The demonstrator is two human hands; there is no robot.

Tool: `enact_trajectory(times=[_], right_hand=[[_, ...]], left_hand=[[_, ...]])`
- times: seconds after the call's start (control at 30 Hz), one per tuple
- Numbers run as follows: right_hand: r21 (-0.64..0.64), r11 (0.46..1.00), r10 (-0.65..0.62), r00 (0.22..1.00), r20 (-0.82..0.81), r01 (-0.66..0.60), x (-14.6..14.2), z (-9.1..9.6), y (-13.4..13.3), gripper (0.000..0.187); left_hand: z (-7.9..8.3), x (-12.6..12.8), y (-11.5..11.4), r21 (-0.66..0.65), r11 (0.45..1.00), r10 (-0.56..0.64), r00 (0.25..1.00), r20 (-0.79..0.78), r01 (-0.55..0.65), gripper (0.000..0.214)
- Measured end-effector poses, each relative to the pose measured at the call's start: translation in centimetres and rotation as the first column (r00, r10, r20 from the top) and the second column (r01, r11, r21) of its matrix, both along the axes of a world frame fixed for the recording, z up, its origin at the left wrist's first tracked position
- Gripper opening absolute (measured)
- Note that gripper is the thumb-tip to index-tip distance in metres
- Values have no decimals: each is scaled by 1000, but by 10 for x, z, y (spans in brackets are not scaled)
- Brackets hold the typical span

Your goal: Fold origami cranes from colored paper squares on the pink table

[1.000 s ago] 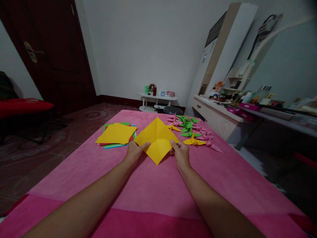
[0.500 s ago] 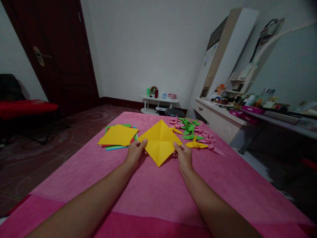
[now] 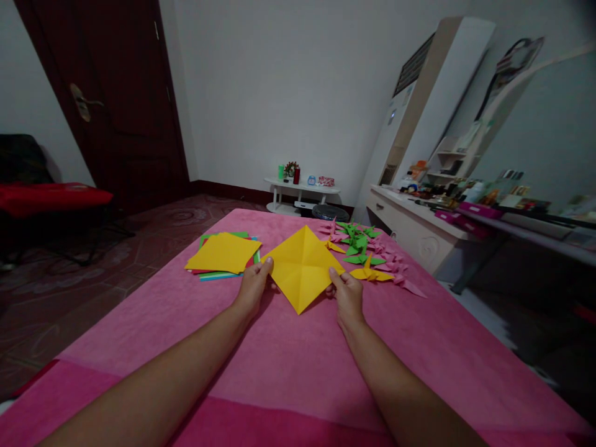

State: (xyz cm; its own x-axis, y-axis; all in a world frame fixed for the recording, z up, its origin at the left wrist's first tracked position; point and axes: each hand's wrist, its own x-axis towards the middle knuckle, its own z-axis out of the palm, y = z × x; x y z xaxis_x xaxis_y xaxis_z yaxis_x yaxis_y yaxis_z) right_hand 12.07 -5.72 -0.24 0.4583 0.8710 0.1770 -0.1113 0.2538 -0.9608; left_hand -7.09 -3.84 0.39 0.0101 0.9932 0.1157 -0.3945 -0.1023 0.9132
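A square sheet of yellow origami paper (image 3: 302, 270) is turned like a diamond, with crease lines crossing at its middle. My left hand (image 3: 256, 282) pinches its left corner, thumb on top. At the right corner, my right hand (image 3: 345, 292) grips it the same way, fingers tucked beneath. Left of the sheet lies a stack of coloured paper (image 3: 224, 252), yellow on top, with green, red and blue edges peeking out. To the right sit folded paper cranes: a yellow crane (image 3: 370, 272) close to my right hand, several green cranes (image 3: 358, 239) and pink cranes (image 3: 395, 268).
Everything rests on a pink cloth-covered table (image 3: 279, 366). A white dressing table (image 3: 414, 214) crowded with bottles stands at the right. Beyond the far edge is a low white stand (image 3: 302, 186). A red-seated chair (image 3: 56, 197) and a dark door (image 3: 107, 93) are at the left.
The view has shifted very slightly. Both hands keep hold of the yellow sheet's corners, and my left thumb has moved a little up and left.
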Motion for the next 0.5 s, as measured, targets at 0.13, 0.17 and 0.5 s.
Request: enact_trajectory(times=[0.13, 0.17, 0.5], right_hand=[[10, 1000, -2, 1000, 4, 2, 0, 1, -1, 37], [10, 1000, 1, 1000, 4, -1, 0, 1, -1, 37], [-2, 1000, 5, 1000, 14, -5, 0, 1, -1, 38]], left_hand=[[-3, -1, 2, 4, 1000, -24, 1000, 0, 24, 44], [-4, -1, 2, -2, 1000, -20, 1000, 0, 20, 44], [-1, -1, 1, -20, 999, -29, 999, 31, 29, 42]])
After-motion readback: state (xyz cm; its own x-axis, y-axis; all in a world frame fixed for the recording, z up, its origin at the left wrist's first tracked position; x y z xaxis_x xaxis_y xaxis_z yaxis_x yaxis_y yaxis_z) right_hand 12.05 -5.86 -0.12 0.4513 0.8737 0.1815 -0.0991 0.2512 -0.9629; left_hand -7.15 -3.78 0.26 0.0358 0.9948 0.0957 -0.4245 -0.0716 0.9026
